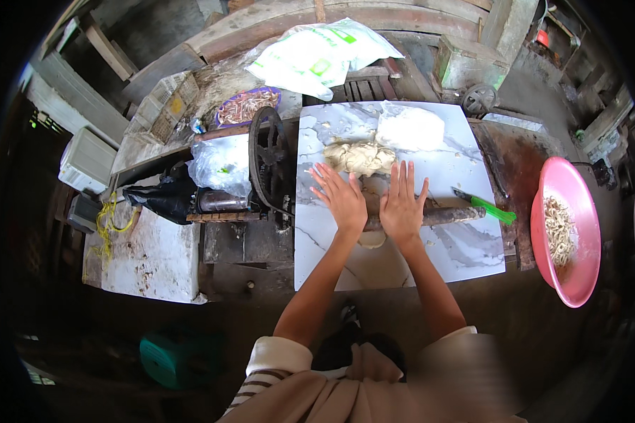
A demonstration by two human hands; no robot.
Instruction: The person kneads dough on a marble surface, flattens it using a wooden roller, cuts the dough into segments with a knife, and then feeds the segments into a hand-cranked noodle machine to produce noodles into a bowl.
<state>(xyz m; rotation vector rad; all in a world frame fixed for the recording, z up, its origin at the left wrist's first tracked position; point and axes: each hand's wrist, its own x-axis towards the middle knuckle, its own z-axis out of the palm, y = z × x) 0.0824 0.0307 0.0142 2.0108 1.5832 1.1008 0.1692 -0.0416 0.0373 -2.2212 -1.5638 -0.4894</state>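
Observation:
Both my hands lie flat over a wooden rolling pin [453, 216] on a marble-patterned board [466, 250]. My left hand [344, 201] has its fingers spread, and my right hand [402, 206] has its fingers stretched out with the thumb apart. Under and just in front of the pin shows a piece of flattened dough [372, 240], partly hidden by my hands. Beyond my fingertips sits a lumpy mass of pale dough [360, 158]. Behind it, to the right, rests a white plastic packet [410, 128]. A knife with a green handle [497, 210] lies by the pin's right end.
On the right, a pink basin [541, 233] holds pale strips. Left of the board stands a machine with a large dark wheel [254, 169]. A purple-rimmed tray [280, 96] and a white bag with green print [324, 56] are farther back. A green stool [164, 361] is at lower left.

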